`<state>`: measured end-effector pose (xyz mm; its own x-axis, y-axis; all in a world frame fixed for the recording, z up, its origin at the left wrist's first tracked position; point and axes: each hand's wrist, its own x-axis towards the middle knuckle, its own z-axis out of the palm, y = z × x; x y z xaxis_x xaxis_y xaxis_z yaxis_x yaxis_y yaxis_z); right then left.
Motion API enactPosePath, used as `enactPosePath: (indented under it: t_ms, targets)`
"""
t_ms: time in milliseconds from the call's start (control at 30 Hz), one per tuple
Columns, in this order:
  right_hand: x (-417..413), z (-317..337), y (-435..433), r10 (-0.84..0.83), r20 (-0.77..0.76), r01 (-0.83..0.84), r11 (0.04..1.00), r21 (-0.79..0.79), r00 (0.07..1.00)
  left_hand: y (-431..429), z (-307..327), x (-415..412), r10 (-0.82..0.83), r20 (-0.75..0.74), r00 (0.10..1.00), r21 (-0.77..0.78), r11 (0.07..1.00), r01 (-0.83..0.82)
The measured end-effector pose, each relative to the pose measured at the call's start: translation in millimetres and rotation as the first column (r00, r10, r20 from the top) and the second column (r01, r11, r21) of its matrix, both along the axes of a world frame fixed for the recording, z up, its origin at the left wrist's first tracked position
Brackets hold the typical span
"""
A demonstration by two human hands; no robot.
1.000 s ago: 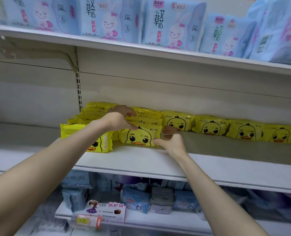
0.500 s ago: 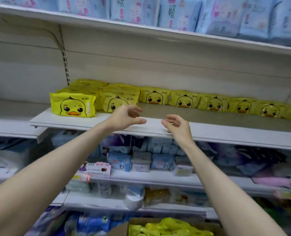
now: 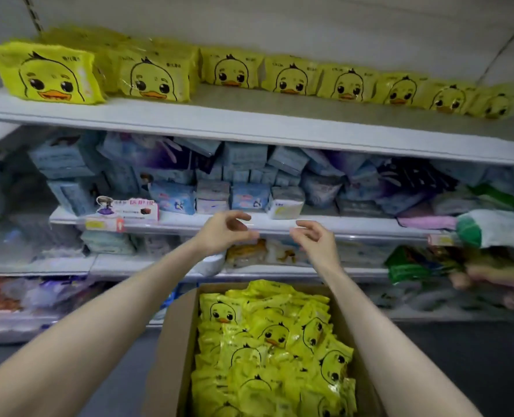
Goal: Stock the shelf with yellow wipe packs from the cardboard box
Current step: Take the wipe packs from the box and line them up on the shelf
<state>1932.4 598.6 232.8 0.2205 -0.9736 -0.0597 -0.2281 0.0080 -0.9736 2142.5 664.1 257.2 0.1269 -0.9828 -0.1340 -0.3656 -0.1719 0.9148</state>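
Off the shelf (image 3: 249,123) and coming down, left hand (image 3: 225,233) and right hand (image 3: 316,242) hang empty, fingers loosely apart, just above the cardboard box (image 3: 171,341) where more yellow wipe packs (image 3: 274,341) wait, so another grab looks next.

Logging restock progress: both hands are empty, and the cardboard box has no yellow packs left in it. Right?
No. The head view shows the cardboard box piled with yellow packs; the left hand and right hand are indeed empty.
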Motion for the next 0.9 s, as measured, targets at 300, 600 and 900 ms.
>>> enactPosePath:
  t_ms: [300, 600, 900]
  targets:
    - [-50.6, -109.9, 45.4, -0.036, -0.088, 0.057, 0.968, 0.245, 0.995, 24.2, -119.4, -49.8, -0.015, -0.057, 0.998, 0.269, 0.963, 0.030]
    - [-76.9, -195.7, 74.7, -0.071, -0.176, 0.141, 0.894, 0.425, 0.982, 30.1, -230.1, -78.3, 0.037, -0.046, 0.998, 0.484, 0.875, -0.010]
    - [-92.8, -252.4, 80.6, -0.129, -0.275, 0.250, 0.846, 0.470, 0.953, 9.4, -300.0, -105.2, 0.067, 0.038, 0.997, 0.522, 0.849, -0.077]
